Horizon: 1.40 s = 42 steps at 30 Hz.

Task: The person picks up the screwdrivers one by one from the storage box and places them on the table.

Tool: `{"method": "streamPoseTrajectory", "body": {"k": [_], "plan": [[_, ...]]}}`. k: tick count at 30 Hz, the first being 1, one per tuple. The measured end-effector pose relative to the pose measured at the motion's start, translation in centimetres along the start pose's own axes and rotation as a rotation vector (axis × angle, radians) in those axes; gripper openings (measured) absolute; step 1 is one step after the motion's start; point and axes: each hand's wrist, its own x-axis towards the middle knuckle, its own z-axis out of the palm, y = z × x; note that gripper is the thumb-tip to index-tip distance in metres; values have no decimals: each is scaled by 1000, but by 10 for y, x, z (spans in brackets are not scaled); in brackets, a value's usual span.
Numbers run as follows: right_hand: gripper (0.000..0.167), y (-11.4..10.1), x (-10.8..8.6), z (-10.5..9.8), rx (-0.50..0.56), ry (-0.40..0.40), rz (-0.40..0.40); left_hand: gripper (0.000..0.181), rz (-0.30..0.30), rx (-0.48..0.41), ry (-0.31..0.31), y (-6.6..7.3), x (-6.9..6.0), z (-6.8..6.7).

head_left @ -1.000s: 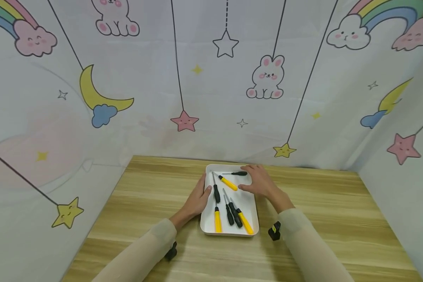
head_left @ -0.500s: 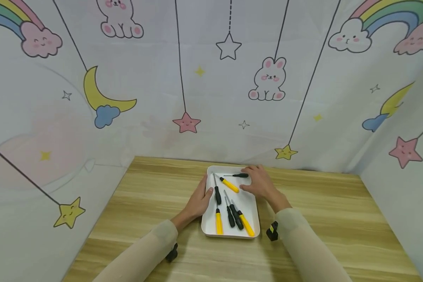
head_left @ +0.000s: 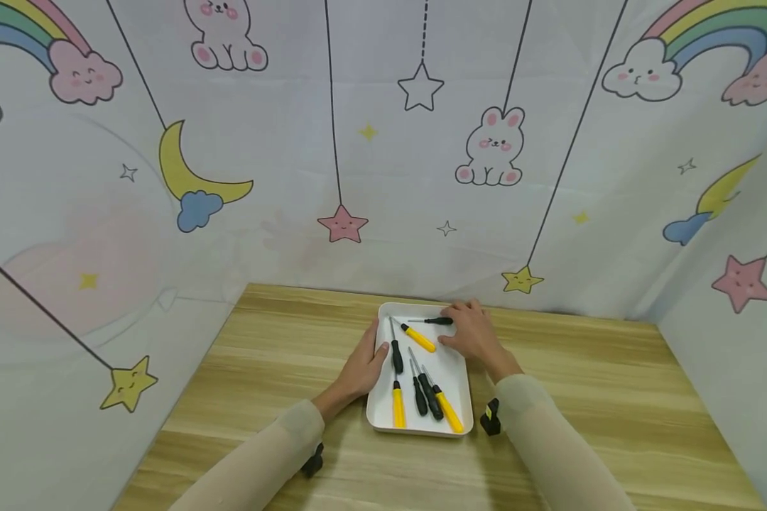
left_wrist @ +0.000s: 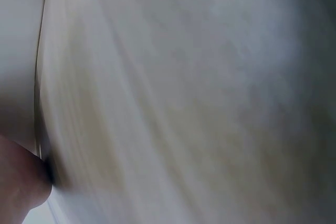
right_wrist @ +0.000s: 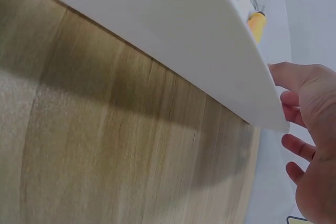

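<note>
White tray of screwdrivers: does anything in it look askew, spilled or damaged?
One black screwdriver at the far end of the white tray lies crosswise, while the other screwdrivers run lengthwise or slanted. None shows outside the tray, and no damage is visible.

Tray (head_left: 452, 365): left wall blocked by left hand (head_left: 361, 366), far right corner by right hand (head_left: 476, 335). Backdrop (head_left: 396, 266) stands just behind far rim. Open lane: over the near wall, between left sleeve (head_left: 262, 458) and right sleeve (head_left: 556, 440). Bare floor at mid right, between upper yellow screwdriver (head_left: 420, 340) and lower right yellow screwdriver (head_left: 449, 410). Lower black screwdrivers (head_left: 431, 400) crowd the latter, slim gaps.
</note>
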Motion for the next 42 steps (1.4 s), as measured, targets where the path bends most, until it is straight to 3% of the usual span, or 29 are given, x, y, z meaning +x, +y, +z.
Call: {"method": "streamPoseTrajectory", "body": {"k": [11, 26, 42], "plan": [[52, 1, 7, 6, -75, -22, 2, 62, -12, 6, 0, 4, 2, -2], [14, 6, 5, 10, 45, -21, 61, 62, -14, 11, -18, 3, 1, 1], [13, 4, 1, 6, 111, 8, 93, 60, -37, 6, -9, 5, -2, -1]]}}
